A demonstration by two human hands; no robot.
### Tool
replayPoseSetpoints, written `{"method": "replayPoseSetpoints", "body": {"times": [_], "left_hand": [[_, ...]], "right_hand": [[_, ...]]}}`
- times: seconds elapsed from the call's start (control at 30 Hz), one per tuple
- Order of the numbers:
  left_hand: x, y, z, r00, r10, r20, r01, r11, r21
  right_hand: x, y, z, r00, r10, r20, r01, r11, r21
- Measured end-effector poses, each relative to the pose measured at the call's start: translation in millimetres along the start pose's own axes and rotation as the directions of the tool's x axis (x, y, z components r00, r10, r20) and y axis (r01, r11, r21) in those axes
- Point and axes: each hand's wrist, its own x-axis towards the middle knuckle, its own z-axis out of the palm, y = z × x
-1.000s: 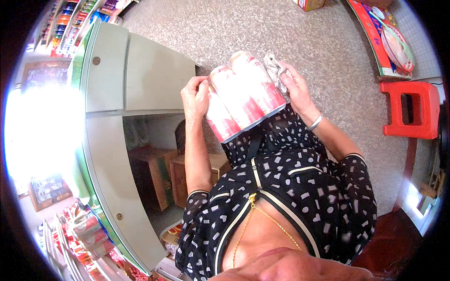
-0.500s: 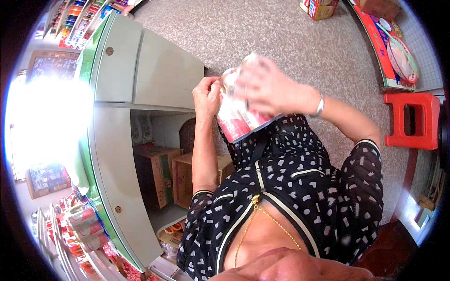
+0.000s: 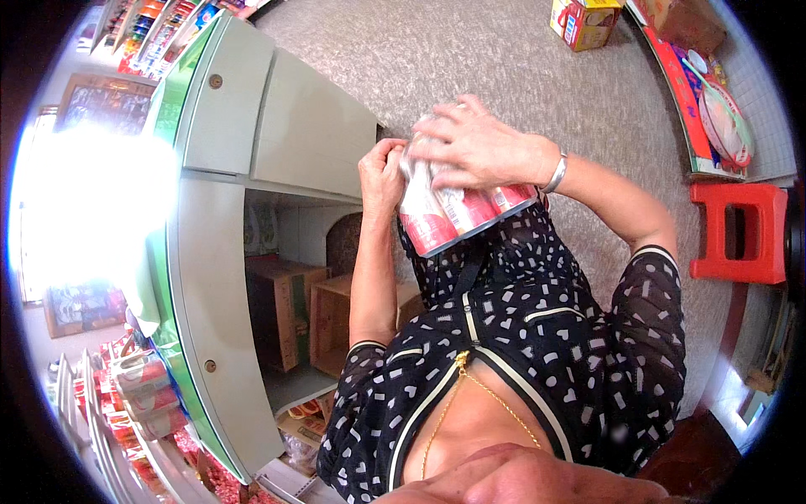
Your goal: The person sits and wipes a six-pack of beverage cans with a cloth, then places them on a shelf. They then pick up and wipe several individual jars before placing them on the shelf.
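A wrapped pack of red-and-white cans (image 3: pixel 430 217) is tilted in front of my black patterned top. My left hand (image 3: pixel 379 172) grips its left edge with curled fingers. My right hand (image 3: pixel 478 151) lies across the upper part of the pack, fingers spread and slightly bent. Something pale, perhaps the cloth from earlier, shows blurred beneath those fingers; I cannot make it out clearly.
A pale cabinet (image 3: pixel 210 277) with an open compartment holding cardboard boxes (image 3: pixel 281 311) is on the left, beside shelves of packaged goods (image 3: pixel 143 378). A red plastic stool (image 3: pixel 756 231) is right. A yellow-and-red box (image 3: pixel 585 21) stands at the top, near a low display (image 3: pixel 678 97).
My right hand has moved from the pack's right side, where it held a grey cloth, onto the top of the cans. The pack and left hand have shifted slightly right in view.
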Motion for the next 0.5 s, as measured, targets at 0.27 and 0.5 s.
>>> {"method": "replayPoseSetpoints", "body": {"times": [0.27, 0.5], "left_hand": [[-5.4, 8.3, -3.5, 1.0, 0.009, -0.022, -0.008, 0.999, 0.049], [-6.1, 8.2, -7.2, 0.999, 0.049, -0.005, -0.048, 0.989, 0.139]], "right_hand": [[-17.9, -4.9, -21.6, 0.988, 0.073, -0.138, 0.025, 0.8, 0.6], [-36.6, 73.0, 72.7, 0.816, 0.578, -0.018, -0.044, 0.094, 0.995]]}}
